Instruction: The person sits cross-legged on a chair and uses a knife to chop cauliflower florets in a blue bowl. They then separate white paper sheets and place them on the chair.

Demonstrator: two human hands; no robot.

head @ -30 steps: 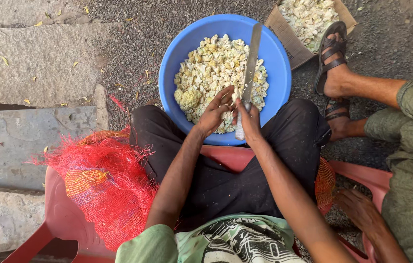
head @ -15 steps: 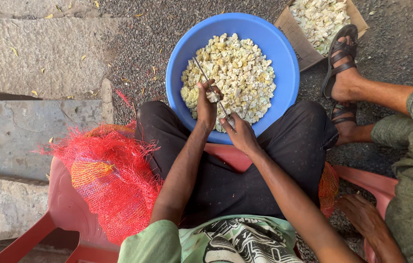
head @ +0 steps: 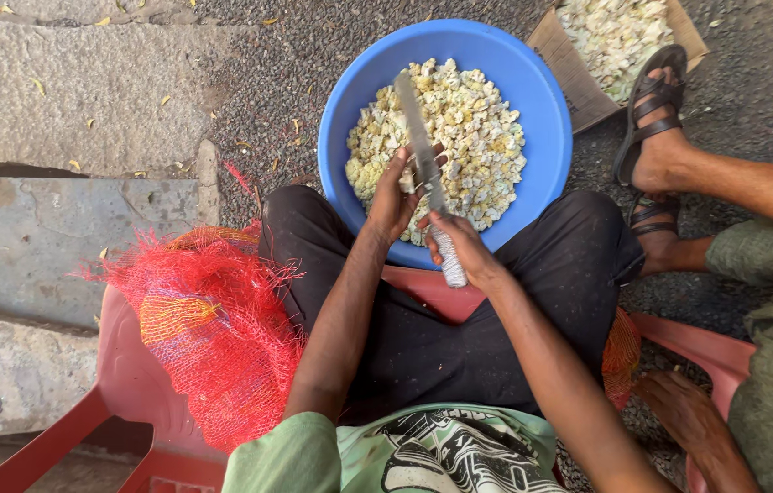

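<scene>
A blue plastic basin [head: 542,110] sits on the ground between my knees, filled with small pale yellow-white cut pieces [head: 469,137]. My right hand [head: 464,246] grips the wrapped handle of a long knife [head: 418,137], its blade pointing away over the basin. My left hand [head: 396,196] is cupped right beside the blade, fingers curled against it; whether a piece is in it I cannot tell.
A red mesh sack [head: 208,319] lies on a red plastic chair [head: 122,402] at my left. A cardboard box [head: 578,82] of pale scraps stands at the upper right. Another person sits at the right, sandalled foot [head: 656,128] beside the basin, hand [head: 683,415] low. Stone slabs [head: 58,91] border the gravel.
The knife has swung from nearly edge-on back to a flat view with its blade pointing away over the basin. Both hands stay together at the basin's near rim.
</scene>
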